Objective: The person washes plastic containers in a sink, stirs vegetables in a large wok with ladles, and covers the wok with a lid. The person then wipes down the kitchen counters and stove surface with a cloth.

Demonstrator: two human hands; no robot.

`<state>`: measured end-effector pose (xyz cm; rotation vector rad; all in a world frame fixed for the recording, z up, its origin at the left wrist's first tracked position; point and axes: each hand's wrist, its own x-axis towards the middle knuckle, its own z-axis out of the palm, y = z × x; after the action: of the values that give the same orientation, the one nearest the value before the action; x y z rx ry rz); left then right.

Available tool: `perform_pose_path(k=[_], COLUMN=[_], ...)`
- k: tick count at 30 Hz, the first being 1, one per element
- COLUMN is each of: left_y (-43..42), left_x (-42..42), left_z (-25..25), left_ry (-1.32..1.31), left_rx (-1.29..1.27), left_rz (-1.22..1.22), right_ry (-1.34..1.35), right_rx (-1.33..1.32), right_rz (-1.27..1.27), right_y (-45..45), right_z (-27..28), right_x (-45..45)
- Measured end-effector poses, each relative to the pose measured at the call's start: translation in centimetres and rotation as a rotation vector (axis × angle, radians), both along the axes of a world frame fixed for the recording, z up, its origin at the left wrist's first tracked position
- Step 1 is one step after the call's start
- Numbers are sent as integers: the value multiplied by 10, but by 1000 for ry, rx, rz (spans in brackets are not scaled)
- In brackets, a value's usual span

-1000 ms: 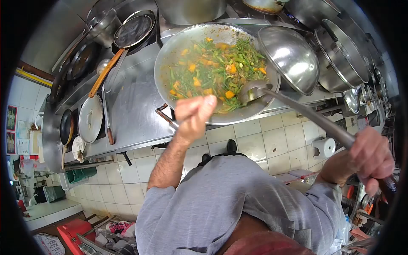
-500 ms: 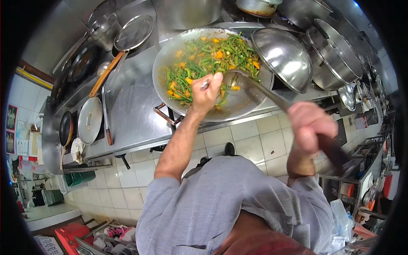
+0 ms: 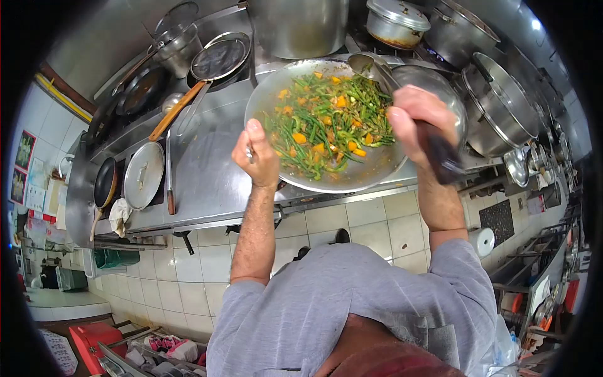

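Observation:
A wide metal wok (image 3: 260,94) holds green beans and orange vegetable chunks (image 3: 326,119). My right hand (image 3: 424,116) is wrapped round the dark handle of a long metal ladle (image 3: 370,66), whose bowl is at the wok's far right rim. At the wok's left edge, my left hand (image 3: 257,154) is closed, with the tip of a small metal thing showing between its fingers; the rest of it is hidden. A domed metal lid (image 3: 436,85) lies right of the wok, partly behind my right hand.
A tall pot (image 3: 298,28) stands behind the wok. Lidded pots (image 3: 396,25) and a large steel pot (image 3: 496,116) are at the right. To the left are a wooden-handled strainer (image 3: 217,60), a flat lid (image 3: 144,176), a black pan (image 3: 105,182) and a white cloth (image 3: 120,215).
The ladle has moved from the wok's near right side to its far right rim. My left hand has gone left, from over the food to the wok's edge. The food is more spread out.

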<state>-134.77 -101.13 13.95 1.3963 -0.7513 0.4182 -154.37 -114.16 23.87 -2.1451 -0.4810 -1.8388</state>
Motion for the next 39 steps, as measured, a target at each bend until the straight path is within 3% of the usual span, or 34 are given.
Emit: perform_pose_path(k=[3,6,9,13,16,19,22,25,30,34,36,39], left_y=[-21,-50,-70,-108,-110,-88,-68,-73,-83,-71,-68,-66], left_x=[-1,20,34,46,35,32,28,43,42,38,43,46], left_z=[-24,-52,-57,-61,-37,-3,23,14,-14,-18,-23,-19], left_ry=[98,250,445,394,330,244,245,124,9,106,134,180], left_rx=[21,-33,-16,-76,-36,63,-27,8,127,197,155,103], left_rz=[-16,-44,18,-103,-223,-268,-296,-249,-244,-266,-283,-313], right_ry=[7,-160,-361,-347,-42,74,83,146,411,386,82,-56], right_rx=[3,366,698,767,611,492,363,158,16,58,207,310], right_rz=[2,62,315,426,682,661,602,466,257,198,38,77], right_y=[-43,-69,-97,-111,-87,-59,-53,-50,-66,-26,-5,2], right_z=[-34,-59,-66,-68,-67,-37,-6,10,-36,-58,-57,-51], right_x=[34,50,52,39,24,-4,-25,-18,14,0,-2,-14])
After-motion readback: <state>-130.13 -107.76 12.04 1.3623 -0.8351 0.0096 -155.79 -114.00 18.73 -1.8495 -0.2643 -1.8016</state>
